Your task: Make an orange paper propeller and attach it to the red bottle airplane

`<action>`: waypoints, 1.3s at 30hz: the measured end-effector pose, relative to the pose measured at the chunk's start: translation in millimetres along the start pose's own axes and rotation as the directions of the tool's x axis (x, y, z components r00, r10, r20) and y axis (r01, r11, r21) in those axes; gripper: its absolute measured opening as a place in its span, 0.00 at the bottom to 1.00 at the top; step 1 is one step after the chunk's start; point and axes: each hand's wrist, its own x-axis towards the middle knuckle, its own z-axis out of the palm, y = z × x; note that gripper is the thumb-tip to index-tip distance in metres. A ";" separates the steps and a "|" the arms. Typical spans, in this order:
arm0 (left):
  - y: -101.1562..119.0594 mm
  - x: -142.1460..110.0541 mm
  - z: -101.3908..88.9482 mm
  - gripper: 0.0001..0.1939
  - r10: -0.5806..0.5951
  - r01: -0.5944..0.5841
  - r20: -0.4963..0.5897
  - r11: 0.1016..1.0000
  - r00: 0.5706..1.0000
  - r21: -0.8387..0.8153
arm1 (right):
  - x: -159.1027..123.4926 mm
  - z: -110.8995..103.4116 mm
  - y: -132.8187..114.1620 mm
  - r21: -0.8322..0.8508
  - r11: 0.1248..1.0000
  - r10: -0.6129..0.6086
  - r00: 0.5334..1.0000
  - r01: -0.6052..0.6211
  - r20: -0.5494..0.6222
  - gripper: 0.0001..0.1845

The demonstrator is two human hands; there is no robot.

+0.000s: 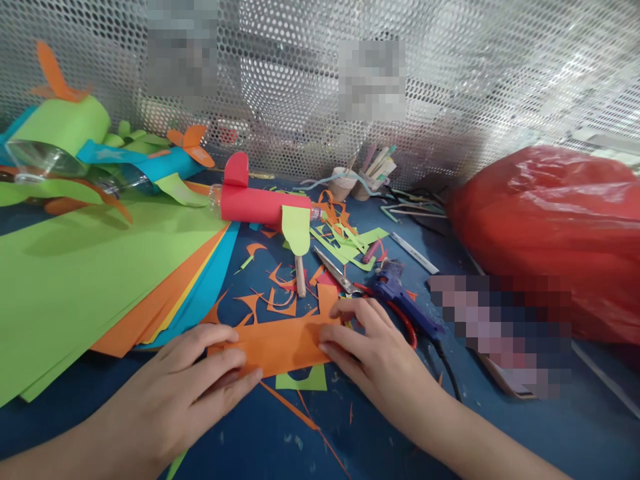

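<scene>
A folded strip of orange paper (284, 343) lies crosswise low over the blue table, between my two hands. My left hand (187, 387) grips its left end, fingers bent over the paper. At the other end, my right hand (367, 347) pinches the strip with thumb and fingers. Just beyond sit scissors (334, 272) with red handles, partly hidden by a blue glue gun (407, 297). A plastic bottle wrapped in red paper (260, 203), with a red fin and a green flap, lies behind the strip. Orange offcuts (280, 300) are scattered between.
Large green sheets (95, 260) lie stacked on the left over orange, yellow and blue ones. Behind them are paper-covered bottles (65, 127). Cups of pens (373, 180) stand by the perforated metal wall (295, 80). A red plastic bag (545, 233) bulges at right, near a blurred-out flat object (500, 333).
</scene>
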 end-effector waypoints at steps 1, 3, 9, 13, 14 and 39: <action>0.0 -0.5 0.1 0.20 0.025 -0.025 0.002 1.000 1.000 0.018 | 0.2 -1.3 -1.0 -0.023 0.999 -0.025 0.999 0.024 -0.031 0.08; 0.8 -1.8 1.2 0.22 0.102 -0.102 -0.007 0.993 0.995 0.055 | 0.0 -3.6 -4.5 -0.050 0.991 -0.126 0.991 0.124 -0.049 0.09; 0.8 -3.6 0.9 0.21 0.261 -0.257 -0.012 0.957 0.965 0.131 | -4.7 1.8 -20.3 -0.069 0.934 -0.345 0.936 0.349 0.071 0.20; -4.3 1.2 -3.1 0.23 0.315 -0.313 0.013 0.938 0.949 0.151 | -5.7 7.1 -23.3 -0.071 0.938 -0.333 0.937 0.340 0.103 0.21; -4.9 2.3 -3.8 0.25 0.312 -0.309 0.004 0.940 0.950 0.142 | -5.4 7.2 -23.2 -0.067 0.938 -0.331 0.938 0.339 0.104 0.21; -4.3 -12.9 13.7 0.30 0.140 -0.139 0.022 0.990 0.990 -0.038 | -0.1 -9.8 -12.1 -0.047 0.945 -0.325 0.945 0.324 -0.025 0.11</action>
